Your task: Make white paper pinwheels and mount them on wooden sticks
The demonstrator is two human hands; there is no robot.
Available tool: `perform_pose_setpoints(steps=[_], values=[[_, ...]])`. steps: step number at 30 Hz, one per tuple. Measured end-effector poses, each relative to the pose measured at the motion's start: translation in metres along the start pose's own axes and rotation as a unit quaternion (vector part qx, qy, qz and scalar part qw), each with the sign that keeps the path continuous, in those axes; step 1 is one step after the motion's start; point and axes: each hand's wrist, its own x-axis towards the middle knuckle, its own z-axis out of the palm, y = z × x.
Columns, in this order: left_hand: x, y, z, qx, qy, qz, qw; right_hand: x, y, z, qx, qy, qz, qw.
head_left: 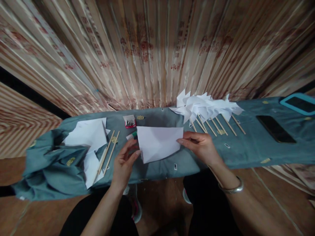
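Observation:
A white sheet of paper (161, 142) is in front of me at the middle of the cloth-covered surface, its lower edge slightly bowed. My right hand (200, 146) pinches its right edge between thumb and fingers. At the left edge, my left hand (125, 160) has its thumb and fingertips closed on the paper; part of that grip is hard to see. Just behind the left fingers lies a glue stick (132, 135) with a green band. Beyond it sits a small red box (130, 121), its lid up, with shiny metal pins or tacks inside.
White paper pinwheels (206, 106) on wooden sticks lie overlapped at the back right. A black phone (275, 128) and a blue-framed device (301, 104) are farther right. On the left are loose paper sheets (88, 132), several wooden sticks (112, 152) and bunched green cloth (54, 160). A curtain (157, 55) hangs behind.

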Motion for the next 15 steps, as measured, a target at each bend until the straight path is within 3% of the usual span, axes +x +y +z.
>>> perform_pose_setpoints(steps=[7,12,15], values=[[-0.007,0.003,0.016,0.112,-0.016,0.116,0.987,-0.004,-0.007,0.008,-0.107,0.016,-0.138,0.985],[-0.005,0.004,0.019,0.243,0.015,0.229,0.943,-0.015,-0.023,0.012,-0.271,0.018,-0.317,0.909],[-0.003,0.009,0.015,0.334,0.033,0.332,0.882,-0.021,-0.021,0.017,-0.323,-0.002,-0.389,0.863]])
